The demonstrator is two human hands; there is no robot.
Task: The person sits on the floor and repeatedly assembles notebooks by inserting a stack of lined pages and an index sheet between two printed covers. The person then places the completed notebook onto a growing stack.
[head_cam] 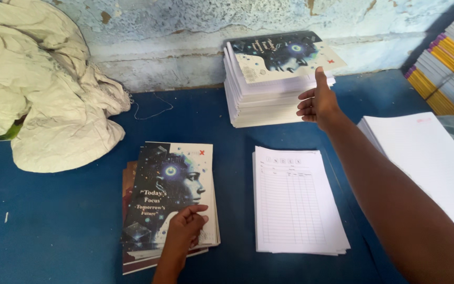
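Blue table (pixel 69 231) against a peeling pale wall (pixel 185 37), a crumpled white sack (pixel 43 94) at far left. From my remote seat I see the left hand (pixel 185 227) lying on a short cover pile (pixel 172 194) near the front edge, fingers spread flat on the top cover, pinning it and gripping nothing. The right hand (pixel 317 102) is stretched to the tall cover stack (pixel 274 84) by the wall, thumb up against the top sheets' edge, fingers loosely curled beside the stack's side; I cannot tell whether it pinches a sheet. Between the arms lies an index sheet pile (pixel 295 202), just beside the short pile but apart from it. A ruled page block (pixel 426 158) sits at right, partly under the forearm, and bound books (pixel 447 63) are stacked in the far right corner. Progress, as I judge it: the front pile is thin and the back stack thick, so most of the covers are unhandled.
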